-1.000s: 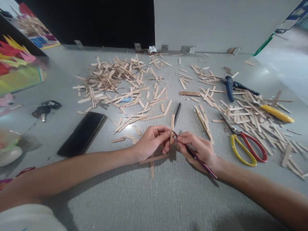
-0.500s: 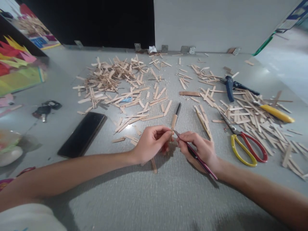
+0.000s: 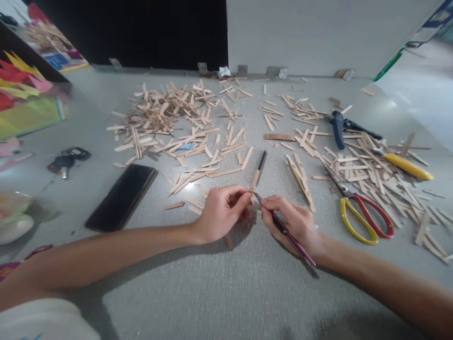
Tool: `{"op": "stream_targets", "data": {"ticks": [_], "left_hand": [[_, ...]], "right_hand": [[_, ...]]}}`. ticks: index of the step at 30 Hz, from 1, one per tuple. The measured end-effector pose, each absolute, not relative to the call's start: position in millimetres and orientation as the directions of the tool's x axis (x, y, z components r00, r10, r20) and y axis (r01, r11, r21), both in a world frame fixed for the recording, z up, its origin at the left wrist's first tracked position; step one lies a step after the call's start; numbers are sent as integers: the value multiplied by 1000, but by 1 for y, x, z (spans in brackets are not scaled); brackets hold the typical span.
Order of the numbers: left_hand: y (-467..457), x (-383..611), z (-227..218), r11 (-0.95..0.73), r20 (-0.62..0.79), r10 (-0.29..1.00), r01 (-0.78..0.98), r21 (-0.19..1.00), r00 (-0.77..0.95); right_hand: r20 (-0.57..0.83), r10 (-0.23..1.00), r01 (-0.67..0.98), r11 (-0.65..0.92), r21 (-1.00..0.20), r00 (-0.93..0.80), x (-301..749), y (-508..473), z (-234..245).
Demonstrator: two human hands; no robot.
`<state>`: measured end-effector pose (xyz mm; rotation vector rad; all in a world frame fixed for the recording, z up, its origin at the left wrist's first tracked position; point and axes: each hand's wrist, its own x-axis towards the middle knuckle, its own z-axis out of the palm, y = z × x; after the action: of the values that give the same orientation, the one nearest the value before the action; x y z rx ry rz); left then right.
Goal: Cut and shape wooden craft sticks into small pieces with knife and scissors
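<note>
My left hand (image 3: 221,212) is closed in a pinch on a short wooden stick (image 3: 254,180) that points away from me over the grey table (image 3: 219,288). My right hand (image 3: 292,221) grips a thin dark red pen-like tool (image 3: 286,231), and its tip touches the stick right where my left fingers pinch it. Another wooden stick (image 3: 228,241) lies on the table under my left hand, mostly hidden by it.
Heaps of wooden sticks (image 3: 166,118) cover the far table, more on the right (image 3: 375,174). Red-and-yellow scissors (image 3: 361,215), a yellow-handled cutter (image 3: 406,166), blue pliers (image 3: 338,127), a black pen (image 3: 262,160), a black phone (image 3: 122,196) and keys (image 3: 67,160) lie around.
The stick in my left hand has tipped from upright to leaning away and to the right. The crossed sticks under my left hand have shifted, now mostly hidden. My right hand stayed at the stick.
</note>
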<state>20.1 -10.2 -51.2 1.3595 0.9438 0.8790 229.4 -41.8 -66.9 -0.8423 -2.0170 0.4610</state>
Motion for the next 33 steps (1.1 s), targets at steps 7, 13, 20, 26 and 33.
{"op": "stream_targets", "data": {"ticks": [7,13,20,26,33], "left_hand": [[-9,20,-48,106,-82,915,-39,994,395],[-6,21,-49,188,-125,895,-108,976,427],[-2,20,-54,126,-75,894,-87,988,441],[-5,21,-56,-88,62,921,51,995,384],[-7,20,-59,-266,181,913,198,943,366]], "right_hand": [[618,699,372,714,-592,-359,224,-35,-54],[657,639,363,769,-526,-400,227,-30,-55],[671,581,389,812,-435,-461,232,-29,-59],[678,633,470,760,-450,-374,227,-33,-61],[639,689,499,709,-498,-342,225,-36,-59]]}}
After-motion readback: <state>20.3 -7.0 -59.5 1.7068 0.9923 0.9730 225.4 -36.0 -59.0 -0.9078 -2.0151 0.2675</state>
